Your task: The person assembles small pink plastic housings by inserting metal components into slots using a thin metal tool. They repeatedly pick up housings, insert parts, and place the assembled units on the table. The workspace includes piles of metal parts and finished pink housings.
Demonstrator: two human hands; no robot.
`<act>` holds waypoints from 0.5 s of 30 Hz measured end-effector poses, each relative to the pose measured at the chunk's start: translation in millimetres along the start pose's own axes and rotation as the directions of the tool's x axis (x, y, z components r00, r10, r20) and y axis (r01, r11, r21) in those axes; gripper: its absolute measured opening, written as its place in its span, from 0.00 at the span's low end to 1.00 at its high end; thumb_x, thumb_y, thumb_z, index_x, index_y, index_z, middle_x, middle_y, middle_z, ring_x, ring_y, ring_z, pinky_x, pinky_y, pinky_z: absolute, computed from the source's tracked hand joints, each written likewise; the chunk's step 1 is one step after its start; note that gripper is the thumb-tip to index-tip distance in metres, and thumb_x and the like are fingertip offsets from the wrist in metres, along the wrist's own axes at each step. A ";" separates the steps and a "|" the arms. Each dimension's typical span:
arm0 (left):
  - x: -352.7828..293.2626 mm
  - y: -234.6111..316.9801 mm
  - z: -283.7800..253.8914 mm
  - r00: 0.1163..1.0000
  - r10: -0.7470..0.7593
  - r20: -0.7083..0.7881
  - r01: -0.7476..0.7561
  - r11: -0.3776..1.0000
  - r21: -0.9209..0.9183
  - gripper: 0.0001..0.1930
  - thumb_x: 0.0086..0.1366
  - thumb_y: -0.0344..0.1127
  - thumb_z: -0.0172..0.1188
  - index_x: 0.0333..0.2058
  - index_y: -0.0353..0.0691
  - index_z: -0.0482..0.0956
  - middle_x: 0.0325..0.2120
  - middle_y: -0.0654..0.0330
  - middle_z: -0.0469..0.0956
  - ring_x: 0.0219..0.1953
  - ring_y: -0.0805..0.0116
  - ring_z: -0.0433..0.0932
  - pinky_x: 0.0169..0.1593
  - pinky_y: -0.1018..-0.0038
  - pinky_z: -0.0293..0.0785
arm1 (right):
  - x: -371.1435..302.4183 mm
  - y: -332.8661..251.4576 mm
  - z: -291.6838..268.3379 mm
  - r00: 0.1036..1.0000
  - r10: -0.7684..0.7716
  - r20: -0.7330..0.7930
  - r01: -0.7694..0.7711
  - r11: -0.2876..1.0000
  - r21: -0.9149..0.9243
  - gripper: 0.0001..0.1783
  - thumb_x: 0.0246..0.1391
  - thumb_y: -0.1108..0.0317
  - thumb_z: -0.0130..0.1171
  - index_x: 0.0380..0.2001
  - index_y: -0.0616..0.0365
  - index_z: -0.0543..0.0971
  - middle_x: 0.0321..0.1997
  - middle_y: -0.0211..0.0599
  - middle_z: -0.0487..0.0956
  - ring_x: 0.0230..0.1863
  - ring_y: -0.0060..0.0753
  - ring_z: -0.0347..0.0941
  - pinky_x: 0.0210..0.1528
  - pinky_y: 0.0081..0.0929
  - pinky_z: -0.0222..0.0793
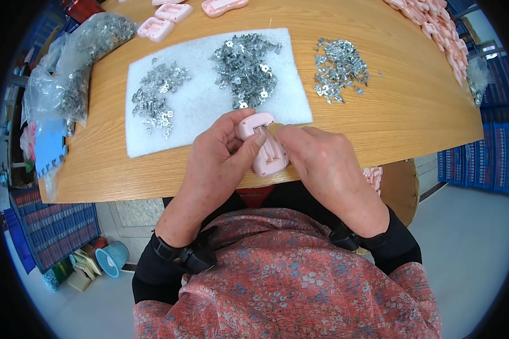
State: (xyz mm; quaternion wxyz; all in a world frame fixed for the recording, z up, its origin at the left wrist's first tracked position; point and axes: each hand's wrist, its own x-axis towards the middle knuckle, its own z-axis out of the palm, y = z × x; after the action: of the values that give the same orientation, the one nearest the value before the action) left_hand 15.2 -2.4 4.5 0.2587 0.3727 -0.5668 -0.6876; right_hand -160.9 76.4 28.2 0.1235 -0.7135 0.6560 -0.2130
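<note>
A pale pink plastic housing (272, 158) with an open battery compartment is held just past the table's near edge. My left hand (223, 150) grips its left side, the thumb lying over the upper part of the compartment. At its upper right side, my right hand (322, 155) has its fingers curled together, with something yellowish (274, 129) at the fingertips. What that hand pinches, if anything, is hidden. Beyond the hands, a dense pile of small metal contact pieces (246, 70) lies on a white foam sheet (195, 113), with a looser pile of metal pieces (155, 96) to its left.
Another metal heap (340, 69) sits on bare wood right of the sheet. Clear bags (76, 70) of metal parts are at the left. More pink housings (155, 28) lie at the back, and many pink parts (435, 28) line the far right edge. Blue racks (481, 158) stand beyond.
</note>
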 end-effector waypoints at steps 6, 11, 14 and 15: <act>2.4 -0.3 -3.6 1.000 -0.017 0.024 0.018 0.999 -0.038 0.21 0.69 0.27 0.57 0.57 0.26 0.67 0.43 0.55 0.79 0.43 0.75 0.79 0.45 0.78 0.79 | -2.9 9.5 8.2 0.993 -0.019 -0.115 0.040 0.982 0.185 0.06 0.55 0.71 0.57 0.37 0.56 0.78 0.29 0.46 0.79 0.31 0.52 0.78 0.30 0.42 0.73; 1.5 1.7 -3.6 0.999 -0.040 0.028 0.041 0.998 -0.037 0.21 0.69 0.27 0.57 0.58 0.25 0.66 0.43 0.55 0.79 0.43 0.75 0.79 0.45 0.78 0.79 | -4.0 7.6 12.0 0.987 -0.010 -0.162 0.041 0.981 0.190 0.06 0.55 0.72 0.58 0.36 0.56 0.78 0.29 0.46 0.79 0.32 0.51 0.78 0.31 0.42 0.73; 0.7 -0.8 -2.8 1.000 -0.022 0.018 0.023 0.999 -0.043 0.21 0.69 0.27 0.57 0.57 0.25 0.67 0.43 0.55 0.79 0.43 0.75 0.80 0.44 0.78 0.79 | -3.3 4.9 9.0 0.990 -0.025 -0.141 0.044 0.990 0.133 0.06 0.54 0.71 0.57 0.36 0.56 0.78 0.29 0.45 0.79 0.31 0.51 0.78 0.30 0.42 0.73; -0.1 -2.0 -2.4 1.000 -0.013 0.014 0.014 0.999 -0.044 0.21 0.68 0.27 0.57 0.57 0.25 0.67 0.43 0.55 0.79 0.43 0.74 0.80 0.44 0.78 0.79 | -2.5 3.2 6.0 0.993 -0.031 -0.114 0.043 0.994 0.105 0.06 0.54 0.70 0.56 0.36 0.56 0.77 0.29 0.45 0.79 0.31 0.52 0.78 0.30 0.42 0.73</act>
State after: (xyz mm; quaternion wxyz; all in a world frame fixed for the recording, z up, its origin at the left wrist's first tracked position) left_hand 17.4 -3.4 2.4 0.2584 0.3659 -0.5506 -0.7044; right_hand -161.0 78.0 21.1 0.1206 -0.7046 0.6363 -0.2901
